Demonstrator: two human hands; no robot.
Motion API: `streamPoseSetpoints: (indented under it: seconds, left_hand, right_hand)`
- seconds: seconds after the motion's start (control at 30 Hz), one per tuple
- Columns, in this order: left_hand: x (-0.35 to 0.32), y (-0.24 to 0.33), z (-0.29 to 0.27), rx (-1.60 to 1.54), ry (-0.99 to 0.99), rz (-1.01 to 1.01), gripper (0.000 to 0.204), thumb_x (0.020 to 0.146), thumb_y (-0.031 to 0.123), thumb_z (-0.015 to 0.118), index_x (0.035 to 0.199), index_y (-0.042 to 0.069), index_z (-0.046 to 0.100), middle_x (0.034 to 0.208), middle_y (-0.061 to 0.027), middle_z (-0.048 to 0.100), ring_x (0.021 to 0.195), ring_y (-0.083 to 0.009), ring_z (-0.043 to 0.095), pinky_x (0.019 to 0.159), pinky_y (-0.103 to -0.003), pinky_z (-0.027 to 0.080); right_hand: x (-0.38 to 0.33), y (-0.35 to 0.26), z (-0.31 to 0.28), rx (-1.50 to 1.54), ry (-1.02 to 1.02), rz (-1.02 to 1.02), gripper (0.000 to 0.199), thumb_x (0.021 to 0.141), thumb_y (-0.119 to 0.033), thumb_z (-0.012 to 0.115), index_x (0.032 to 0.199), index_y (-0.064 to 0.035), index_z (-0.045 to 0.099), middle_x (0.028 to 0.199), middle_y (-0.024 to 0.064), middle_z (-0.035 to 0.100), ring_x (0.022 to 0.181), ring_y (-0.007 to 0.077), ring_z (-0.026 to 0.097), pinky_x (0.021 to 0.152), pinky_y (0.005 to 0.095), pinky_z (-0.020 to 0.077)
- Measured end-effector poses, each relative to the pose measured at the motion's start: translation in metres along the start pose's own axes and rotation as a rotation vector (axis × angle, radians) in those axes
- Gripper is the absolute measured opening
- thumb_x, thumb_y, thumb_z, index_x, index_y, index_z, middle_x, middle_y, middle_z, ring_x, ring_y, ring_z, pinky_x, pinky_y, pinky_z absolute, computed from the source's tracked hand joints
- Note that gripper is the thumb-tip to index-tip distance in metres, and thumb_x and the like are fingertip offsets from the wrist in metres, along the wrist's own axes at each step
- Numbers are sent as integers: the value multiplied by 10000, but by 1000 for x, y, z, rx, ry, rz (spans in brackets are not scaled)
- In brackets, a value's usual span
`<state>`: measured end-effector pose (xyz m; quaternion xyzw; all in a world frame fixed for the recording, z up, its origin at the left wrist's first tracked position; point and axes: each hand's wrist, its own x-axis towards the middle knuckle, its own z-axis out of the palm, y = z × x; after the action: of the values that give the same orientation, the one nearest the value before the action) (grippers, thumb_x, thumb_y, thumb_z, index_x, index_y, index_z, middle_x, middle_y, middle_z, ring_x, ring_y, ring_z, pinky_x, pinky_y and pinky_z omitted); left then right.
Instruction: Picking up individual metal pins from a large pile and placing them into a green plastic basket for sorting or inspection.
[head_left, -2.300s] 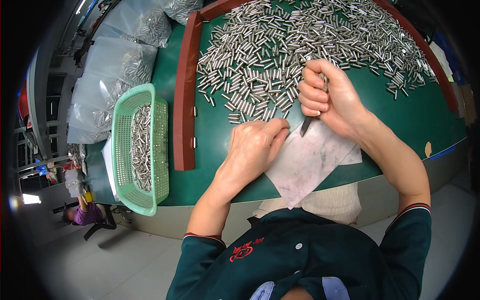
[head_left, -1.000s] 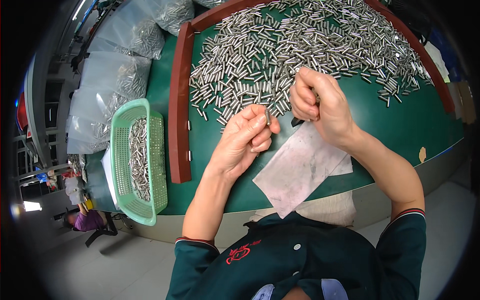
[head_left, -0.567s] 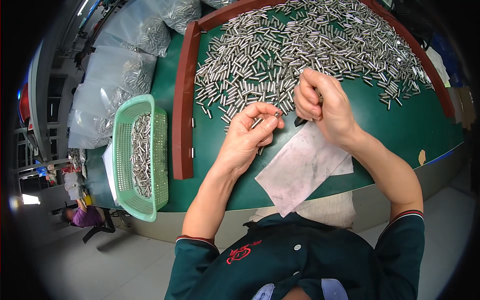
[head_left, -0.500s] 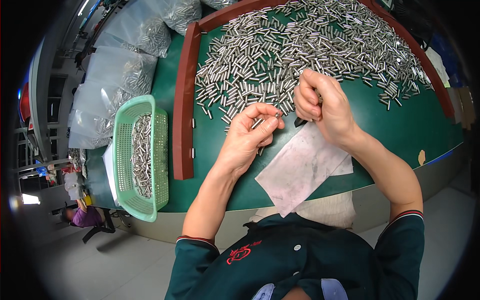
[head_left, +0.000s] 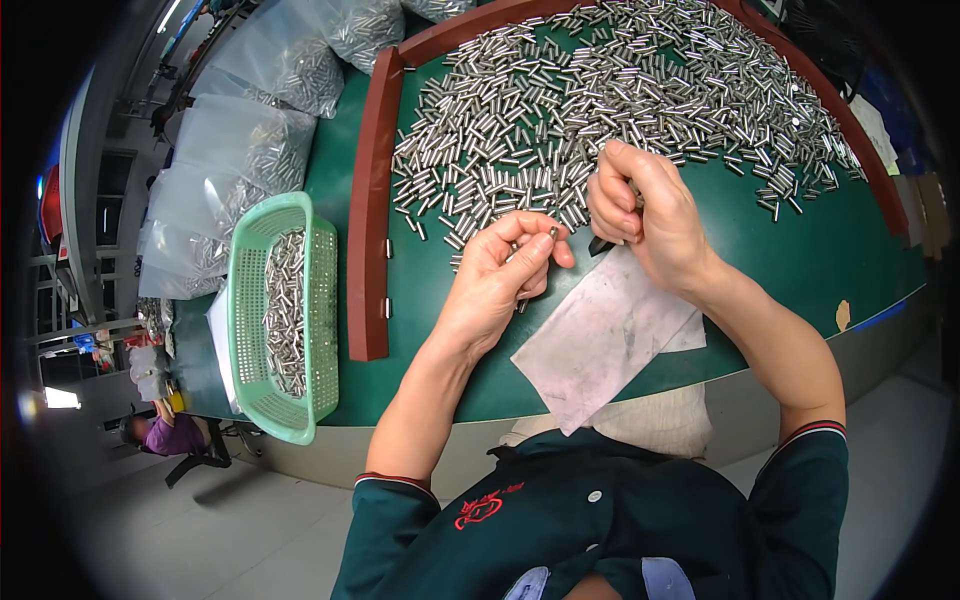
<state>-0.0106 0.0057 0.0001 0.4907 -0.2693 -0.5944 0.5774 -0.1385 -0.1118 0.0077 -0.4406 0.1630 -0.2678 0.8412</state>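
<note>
Table: here's the green table [head_left: 800,265], bare at the near right, crowded at the far side.
Red-brown frame: the frame [head_left: 370,240] walls in the load, 2 pins lying along its left rail.
Pin spread: a great shiny pin spread [head_left: 500,150] inside it, loose and mostly jumbled; by far the bigger share sits out here, so there looks to be plenty left!
Plastic bags: several clear bags [head_left: 270,150] at far left, each holding similar pieces.
Green basket: the basket [head_left: 326,310] carries a partial load; whether those are finished, I can't tell.
Cloth: a stained pale cloth [head_left: 610,335] lies between the forearms.
Right hand: the right hand [head_left: 645,205] is clenched around a tool.
Left hand: the left hand [head_left: 505,270], curled, more metal showing among its fingers.
Dark tool: just the tool's dark tip [head_left: 598,246] peeks below the fist.
Metal pin: 1 metal pin [head_left: 553,232], pinched between left thumb and forefinger!
</note>
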Motion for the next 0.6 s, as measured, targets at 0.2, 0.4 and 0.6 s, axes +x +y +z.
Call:
streamPoseSetpoints:
  seconds: [0.2,0.4,0.6]
  left_hand:
    - [-3,-1,1,244,21,64,106,860,96,512,918,8,516,694,-4,515,503,-30,357,455,-174,293]
    - [-6,-11,22,1044,113,409,89,736,48,628,773,10,556,439,-30,373,375,-118,369,390,-256,319]
    - [-1,-16,28,1265,130,490,102,716,108,650,725,31,584,487,-106,516,417,-245,510,395,-331,378]
  right_hand:
    - [0,1,-1,24,15,-5,383,891,-251,354,545,-97,304,448,-22,316,396,61,249,393,224,215]
    - [-3,-4,1,129,33,-123,367,886,-215,345,540,-99,305,443,-24,294,382,56,216,375,224,190]
    - [-5,-20,4,84,98,-111,377,904,-230,291,545,-116,276,415,-34,249,375,64,167,377,229,169]
